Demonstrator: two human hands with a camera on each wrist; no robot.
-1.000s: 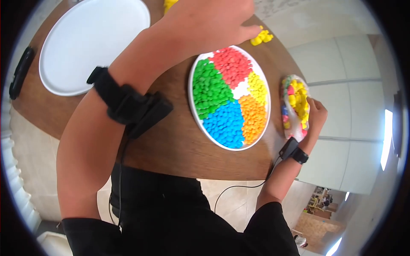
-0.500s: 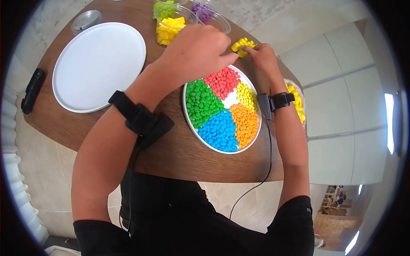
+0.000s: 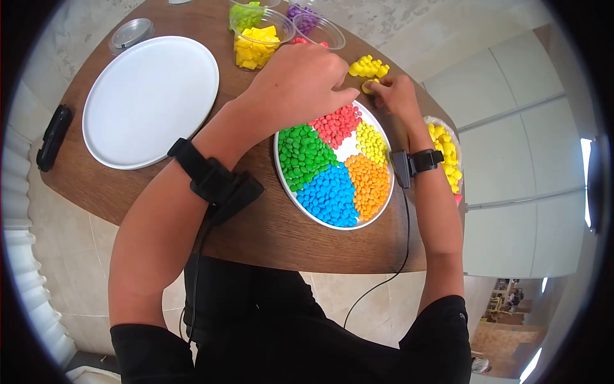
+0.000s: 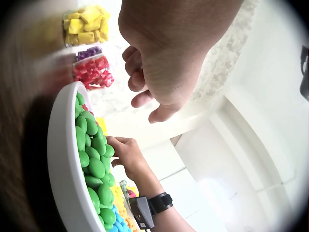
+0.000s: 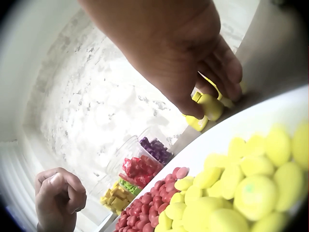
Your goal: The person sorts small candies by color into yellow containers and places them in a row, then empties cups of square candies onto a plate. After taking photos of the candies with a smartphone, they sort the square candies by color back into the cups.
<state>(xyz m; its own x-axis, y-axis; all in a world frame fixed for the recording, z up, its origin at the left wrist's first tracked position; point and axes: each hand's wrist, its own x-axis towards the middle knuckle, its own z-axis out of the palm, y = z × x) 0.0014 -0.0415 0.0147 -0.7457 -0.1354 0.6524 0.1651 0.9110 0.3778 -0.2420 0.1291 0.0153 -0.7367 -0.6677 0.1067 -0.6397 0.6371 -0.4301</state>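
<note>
A person in black sleeves (image 3: 153,352) works at a brown surface (image 3: 268,246), where a white plate (image 3: 347,148) nearest the body carries blue candies (image 3: 329,195), orange candies (image 3: 368,185), green candies (image 3: 304,157), yellow candies (image 3: 371,142) and red candies (image 3: 336,125) in separate wedges. To its left lies a second white plate (image 3: 150,102), with a black object (image 3: 54,137) at the surface's left edge; to its right, a clear bag (image 3: 432,120) holds more yellow pieces. The left hand (image 3: 297,83) hovers over the candy plate's far edge, its fingers loosely curled around nothing. Just beyond the plate, the right hand (image 3: 396,96) pinches a yellow piece (image 3: 369,86) between thumb and fingers, on the near side of a yellow row (image 3: 369,66). A second ago that hand was at the bag; half a second ago its fingers were at the row, and it now sits slightly nearer the body. The work has thus shifted from bag to row, though whether the piece is being set down or adjusted is unclear. Farther back stand tubs of yellow squares (image 3: 256,48), green pieces (image 3: 246,14) and purple pieces (image 3: 304,20), before a mottled pale wall (image 3: 409,32).
</note>
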